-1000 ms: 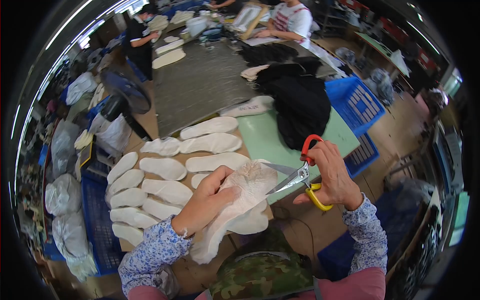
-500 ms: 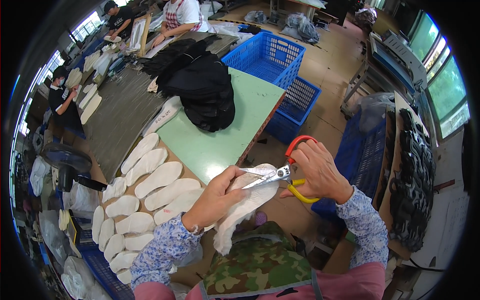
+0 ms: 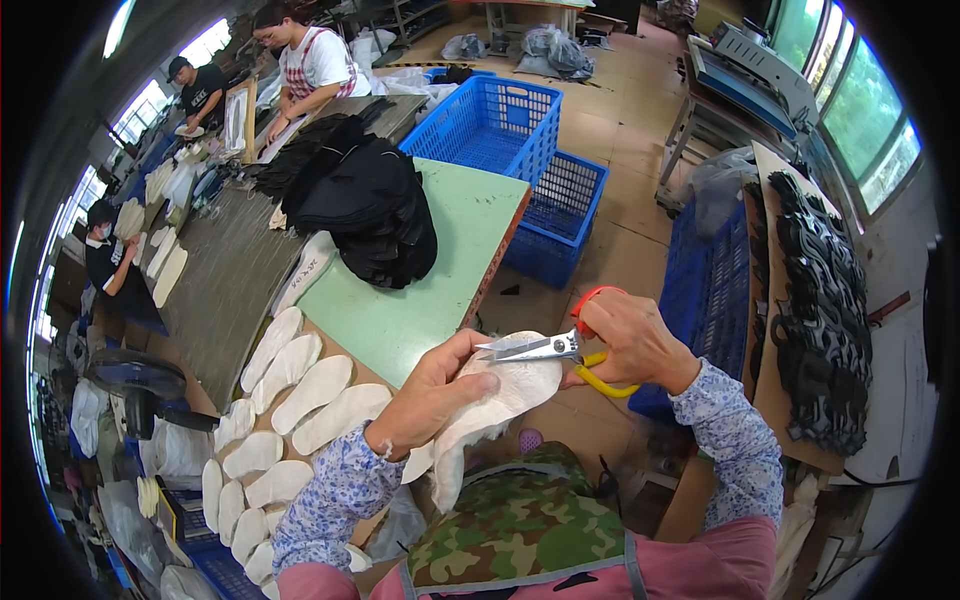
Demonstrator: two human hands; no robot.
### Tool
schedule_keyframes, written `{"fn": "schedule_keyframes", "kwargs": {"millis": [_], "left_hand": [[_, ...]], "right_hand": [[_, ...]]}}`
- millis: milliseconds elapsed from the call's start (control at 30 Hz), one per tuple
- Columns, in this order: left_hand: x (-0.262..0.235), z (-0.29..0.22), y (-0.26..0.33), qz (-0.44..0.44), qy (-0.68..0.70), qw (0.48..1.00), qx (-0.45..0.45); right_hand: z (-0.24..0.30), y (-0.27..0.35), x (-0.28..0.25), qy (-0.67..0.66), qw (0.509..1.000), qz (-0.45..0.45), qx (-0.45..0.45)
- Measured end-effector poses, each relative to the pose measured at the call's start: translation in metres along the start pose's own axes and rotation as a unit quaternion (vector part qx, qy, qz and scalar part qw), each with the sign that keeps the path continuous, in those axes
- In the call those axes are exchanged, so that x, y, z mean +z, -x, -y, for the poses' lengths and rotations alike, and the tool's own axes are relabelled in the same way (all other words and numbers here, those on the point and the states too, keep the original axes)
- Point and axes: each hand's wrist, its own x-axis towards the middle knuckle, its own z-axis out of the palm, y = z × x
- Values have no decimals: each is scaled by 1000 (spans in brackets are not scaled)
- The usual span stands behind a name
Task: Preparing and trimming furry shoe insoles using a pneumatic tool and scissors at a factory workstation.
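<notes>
At the centre of the frame, a worker's left hand (image 3: pixel 435 395) is gripping a white insole (image 3: pixel 495 405), thumb lying across its upper face and fingers curled beneath, holding it in the air above a camouflage-patterned lap just off the near edge of the green worktable (image 3: pixel 440 270). Just to the right, the right hand (image 3: pixel 630 345) is closing around a pair of scissors (image 3: pixel 555 350) with one red and one yellow handle loop, fingers threaded through the loops; the blades are lying nearly together, their tips resting over the insole's upper edge beside the left thumb. Both forearms are coming in from the lower edge in blue floral sleeves.

To the lower left, rows of white insoles (image 3: pixel 300 390) are lying side by side on a brown board that is running toward the bottom left corner. A heap of black material (image 3: pixel 365 205) is sitting on the far part of the green table, upper centre-left. Beyond it, two blue plastic crates (image 3: pixel 520 140) are standing on the floor at upper centre. Along the right edge, black cut pieces (image 3: pixel 820 300) are lying piled on a board. In the upper left, three other people are working at a long grey table (image 3: pixel 225 290).
</notes>
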Motion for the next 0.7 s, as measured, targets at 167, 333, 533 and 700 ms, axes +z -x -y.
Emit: {"fn": "schedule_keyframes", "kwargs": {"millis": [167,333,533,700], "left_hand": [[-5,4,3,19,-35,999,-16],[-8,3,5,40,-13,999,-26],[-5,14,6,40,-29,999,-1],[10,28,8,3,-167,982,90]], "right_hand": [[8,18,0,30,999,-12,13],[17,18,-9,-64,986,-22,153],[47,6,1,-414,852,-28,320],[78,-21,13,-434,845,-58,305]]}}
